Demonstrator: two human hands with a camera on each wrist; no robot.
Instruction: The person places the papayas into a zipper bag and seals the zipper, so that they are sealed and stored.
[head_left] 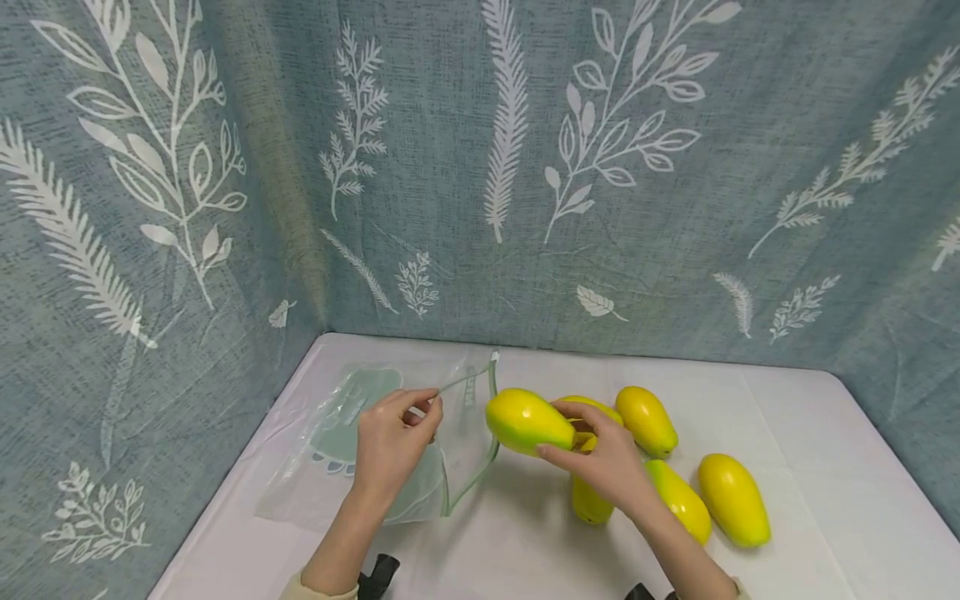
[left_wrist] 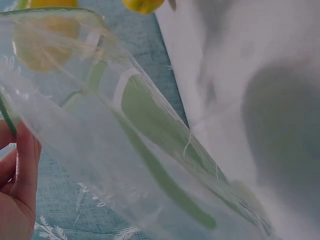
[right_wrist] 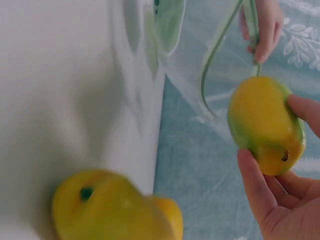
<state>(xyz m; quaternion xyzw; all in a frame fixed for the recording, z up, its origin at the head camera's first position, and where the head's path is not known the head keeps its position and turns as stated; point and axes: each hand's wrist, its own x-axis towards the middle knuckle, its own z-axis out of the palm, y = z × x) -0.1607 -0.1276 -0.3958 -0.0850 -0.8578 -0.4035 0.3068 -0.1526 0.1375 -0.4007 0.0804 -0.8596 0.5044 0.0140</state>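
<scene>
My left hand (head_left: 397,433) pinches the green-trimmed edge of a clear zip bag (head_left: 337,492) printed with a green shape. The bag's mouth stands open toward the right. In my right hand (head_left: 600,454) is a yellow-green mango (head_left: 528,421), gripped at one end by fingers and thumb and raised above the table at the bag's mouth. The right wrist view shows the held mango (right_wrist: 267,125) with the thumb on one side and fingers on the other. Through the film in the left wrist view, a blurred yellow mango (left_wrist: 45,42) shows beyond the bag's opening.
Several more mangoes lie on the white table (head_left: 825,467) to the right, among them one mango (head_left: 647,421) at the back and another mango (head_left: 733,500) farthest right. Partly behind my right hand is a mango (head_left: 591,500). A blue-green leaf-patterned curtain (head_left: 450,167) hangs around the table.
</scene>
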